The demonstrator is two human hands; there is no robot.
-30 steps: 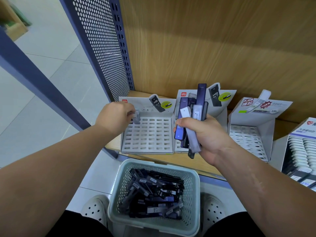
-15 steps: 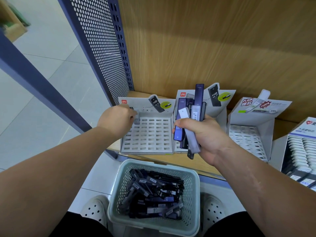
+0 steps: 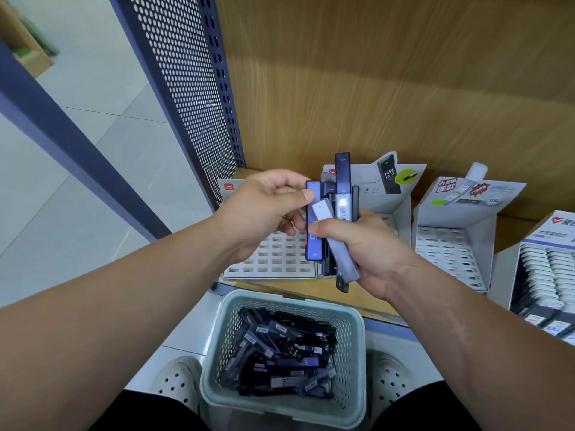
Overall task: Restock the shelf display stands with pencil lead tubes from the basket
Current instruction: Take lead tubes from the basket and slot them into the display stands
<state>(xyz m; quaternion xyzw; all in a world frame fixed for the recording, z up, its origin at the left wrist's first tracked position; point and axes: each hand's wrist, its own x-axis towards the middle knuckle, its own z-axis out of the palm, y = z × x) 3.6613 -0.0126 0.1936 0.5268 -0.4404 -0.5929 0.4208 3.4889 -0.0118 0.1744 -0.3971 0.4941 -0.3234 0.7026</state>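
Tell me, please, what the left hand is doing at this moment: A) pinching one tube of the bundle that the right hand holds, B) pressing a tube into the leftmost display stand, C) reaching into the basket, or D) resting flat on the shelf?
A: the left hand pinches the dark blue pencil lead tube at the left of the bundle of tubes that the right hand grips, well above the basket.

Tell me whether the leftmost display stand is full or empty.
Mostly empty: every visible slot of the leftmost display stand is bare. The left hand hides its back rows, so cannot tell there.
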